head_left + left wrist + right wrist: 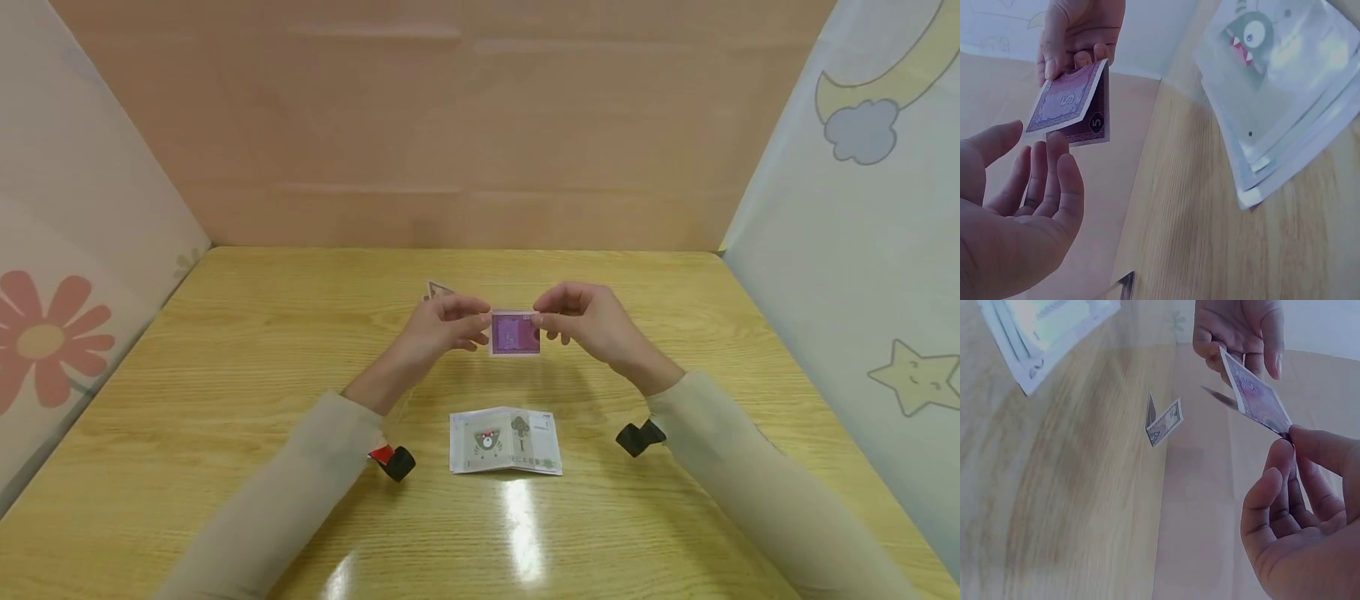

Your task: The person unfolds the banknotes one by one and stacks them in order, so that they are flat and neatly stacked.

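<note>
A small purple play banknote [515, 333] marked 5, folded in half, is held up above the table. My right hand [600, 327] pinches its right end between thumb and fingertips, as the right wrist view also shows. At the other end is my left hand [452, 327], its thumb [1005, 139] apart from the loosely bent fingers. Those fingertips come right up to the note's edge. In the left wrist view the two halves of the folded purple banknote [1063, 106] spread apart like a tent.
Nearer me, a small pile of creased play notes [504, 442] with cartoon pictures lies on the wooden table [262, 350]. Behind my left hand stands another folded note [438, 289], brownish grey. A peach wall [450, 125] closes the back, with printed panels on both sides.
</note>
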Demonstrator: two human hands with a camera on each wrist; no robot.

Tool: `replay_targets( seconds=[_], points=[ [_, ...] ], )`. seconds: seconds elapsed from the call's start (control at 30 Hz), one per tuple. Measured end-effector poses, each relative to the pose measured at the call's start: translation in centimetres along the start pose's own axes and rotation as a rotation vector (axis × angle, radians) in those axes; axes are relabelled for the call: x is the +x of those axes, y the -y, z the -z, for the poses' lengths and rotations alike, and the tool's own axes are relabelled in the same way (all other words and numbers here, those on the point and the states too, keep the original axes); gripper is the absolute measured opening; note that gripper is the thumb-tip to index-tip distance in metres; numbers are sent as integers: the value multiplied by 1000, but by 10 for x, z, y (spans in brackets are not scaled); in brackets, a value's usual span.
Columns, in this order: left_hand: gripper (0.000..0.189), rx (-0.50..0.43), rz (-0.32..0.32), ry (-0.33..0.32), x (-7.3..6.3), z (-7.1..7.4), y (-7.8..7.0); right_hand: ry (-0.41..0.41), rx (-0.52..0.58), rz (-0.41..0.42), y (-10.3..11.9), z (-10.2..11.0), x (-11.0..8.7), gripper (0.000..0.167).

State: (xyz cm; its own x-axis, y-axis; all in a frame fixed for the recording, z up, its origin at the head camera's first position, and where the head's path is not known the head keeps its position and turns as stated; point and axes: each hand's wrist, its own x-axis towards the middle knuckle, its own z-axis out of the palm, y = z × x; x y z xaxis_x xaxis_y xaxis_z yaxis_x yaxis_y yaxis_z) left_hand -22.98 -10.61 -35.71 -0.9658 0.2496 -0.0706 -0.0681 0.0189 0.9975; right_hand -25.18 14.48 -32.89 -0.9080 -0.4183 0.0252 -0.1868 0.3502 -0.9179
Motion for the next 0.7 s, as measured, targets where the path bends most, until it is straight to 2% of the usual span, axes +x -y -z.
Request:
replay_targets(
  seconds=[0.17, 0.37, 0.5, 0.7],
  points=[
    [22, -39, 20, 8, -3, -2, 0, 17, 25, -3, -3, -3, -7, 20],
    [16, -6, 37, 15, -6, -6, 3, 11, 41, -15, -5, -6, -12, 19],
    [17, 16, 21, 17, -7, -7, 4, 23, 49, -12, -6, -5, -15, 20],
    [19, 29, 2, 48, -12, -3, 2, 36, 97, 41, -6, 4, -15, 22]
  ],
)
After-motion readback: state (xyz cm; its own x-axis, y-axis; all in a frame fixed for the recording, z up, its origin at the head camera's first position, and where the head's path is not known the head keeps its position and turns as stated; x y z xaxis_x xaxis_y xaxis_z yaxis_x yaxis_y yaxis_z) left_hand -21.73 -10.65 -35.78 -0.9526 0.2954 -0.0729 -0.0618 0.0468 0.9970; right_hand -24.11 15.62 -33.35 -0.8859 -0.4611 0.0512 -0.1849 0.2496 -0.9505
